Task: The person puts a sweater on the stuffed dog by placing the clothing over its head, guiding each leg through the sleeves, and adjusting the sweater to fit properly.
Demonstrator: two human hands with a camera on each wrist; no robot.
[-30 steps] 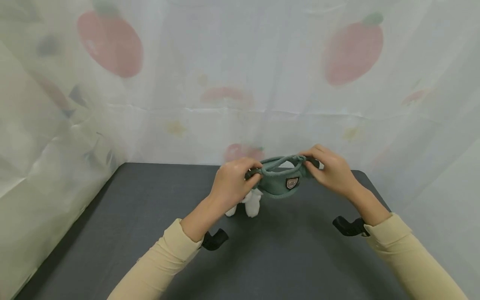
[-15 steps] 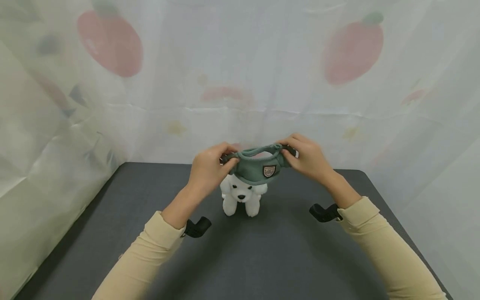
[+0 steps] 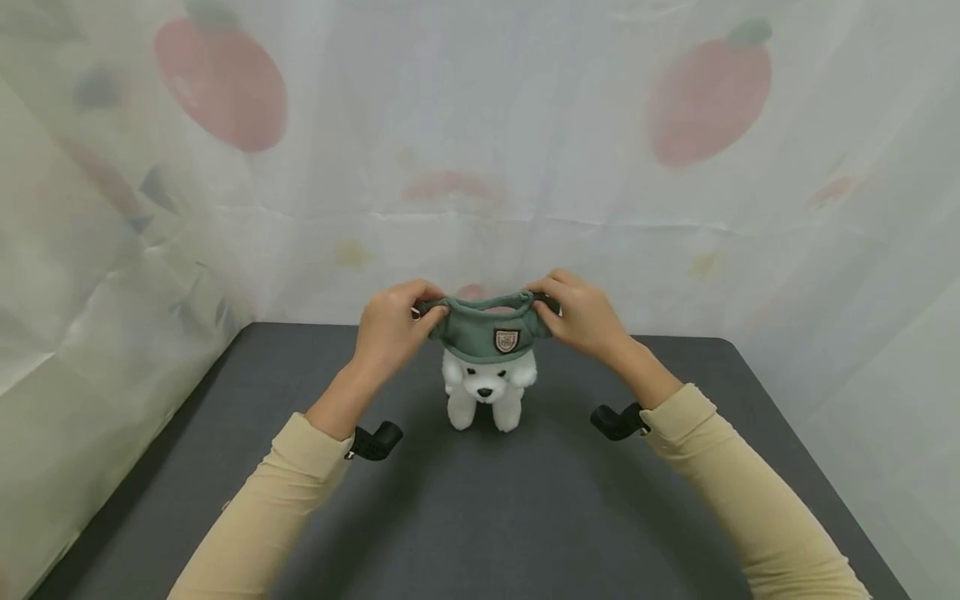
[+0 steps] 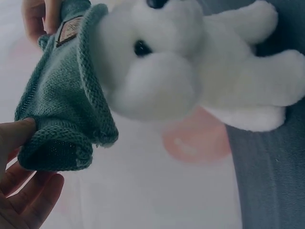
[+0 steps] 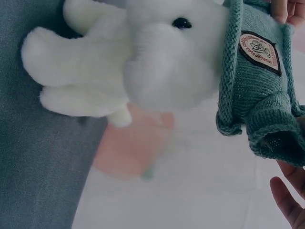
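A small white plush dog (image 3: 485,392) stands on the dark grey table (image 3: 480,517), facing me. A green knitted garment (image 3: 486,332) with a small round badge sits stretched over the top of its head. My left hand (image 3: 392,332) pinches the garment's left end and my right hand (image 3: 579,315) pinches its right end. In the left wrist view the knit (image 4: 62,105) covers the dog's head (image 4: 157,71) down to the eye. The right wrist view shows the badge (image 5: 259,50) and the dog's muzzle (image 5: 167,71) beside the knit.
A pale curtain (image 3: 480,150) printed with red fruit closes off the back and both sides of the table. Black wrist-camera mounts (image 3: 375,440) sit under both forearms. The table's rear corners lie near the curtain.
Both hands carried the stretched green garment up and left from in front of the dog, then lowered it onto the dog's head. The dog's face came into sight.
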